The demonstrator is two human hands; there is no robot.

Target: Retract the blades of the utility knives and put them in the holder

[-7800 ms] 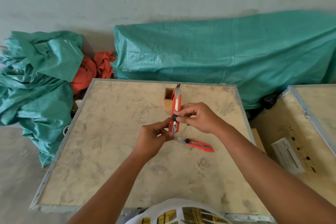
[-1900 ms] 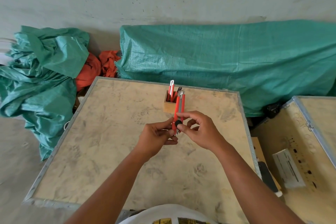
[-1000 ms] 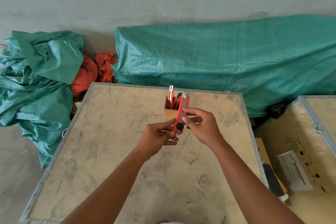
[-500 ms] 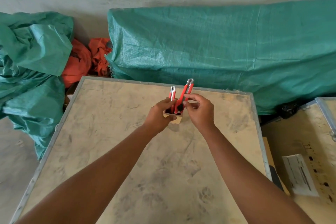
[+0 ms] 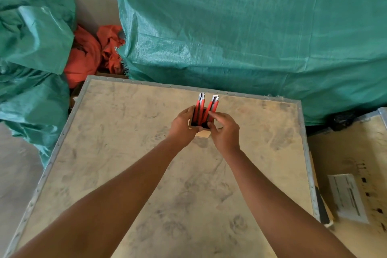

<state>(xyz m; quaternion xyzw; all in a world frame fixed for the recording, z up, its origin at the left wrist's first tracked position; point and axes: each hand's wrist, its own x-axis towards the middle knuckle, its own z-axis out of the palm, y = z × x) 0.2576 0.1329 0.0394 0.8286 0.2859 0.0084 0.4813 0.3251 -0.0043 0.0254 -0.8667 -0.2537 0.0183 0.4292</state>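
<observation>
- Nearest the camera, two bare forearms reach forward over the tabletop (image 5: 146, 174), a worn plywood panel with a metal edge; no knife lies loose on the part of it in view.
- The left hand (image 5: 181, 126) is curled against the left side of the wooden holder (image 5: 203, 133), its grip closed on the block as if steadying it.
- The right hand (image 5: 225, 132) sits just right of the holder, fingertips (image 5: 212, 115) pinched on the lower body of the right-hand red utility knife (image 5: 212, 107), which leans in the slot.
- A second red utility knife (image 5: 200, 104) stands upright beside it, also in the holder; whether more are in there I cannot tell.
- No blade shows past either metal tip, so both look retracted.
- Judged by look: light, stiff plastic-and-metal bodies, fairly smooth. Best held by the red sides mid-body, away from the tip and off the slider, so the blade is not pushed out.
- The small holder likely tips easily.
- Beyond the tabletop lie green tarpaulins (image 5: 251, 44) and orange cloth (image 5: 88, 56).
</observation>
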